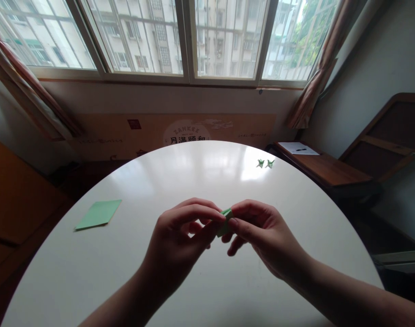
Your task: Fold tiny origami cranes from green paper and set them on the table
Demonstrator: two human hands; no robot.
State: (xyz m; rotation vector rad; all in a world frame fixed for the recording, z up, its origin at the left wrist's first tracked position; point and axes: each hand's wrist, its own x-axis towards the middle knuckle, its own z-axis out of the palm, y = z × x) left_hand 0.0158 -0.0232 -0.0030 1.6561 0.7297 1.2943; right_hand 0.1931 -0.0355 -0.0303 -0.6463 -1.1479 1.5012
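Note:
Over the middle of a round white table (91, 272), my left hand (180, 236) and my right hand (258, 234) meet fingertip to fingertip. Both pinch a small folded piece of green paper (225, 220) between thumb and fingers. Most of the piece is hidden by my fingers. A flat stack of green paper sheets (98, 214) lies on the table to the left, well apart from my left hand. Two small finished green paper figures (265, 163) stand side by side near the table's far right edge.
A dark wooden side table (330, 168) with a white sheet and a pen stands at the right. Behind the round table a long cardboard panel (125, 131) leans under a wide window. Curtains hang at both sides.

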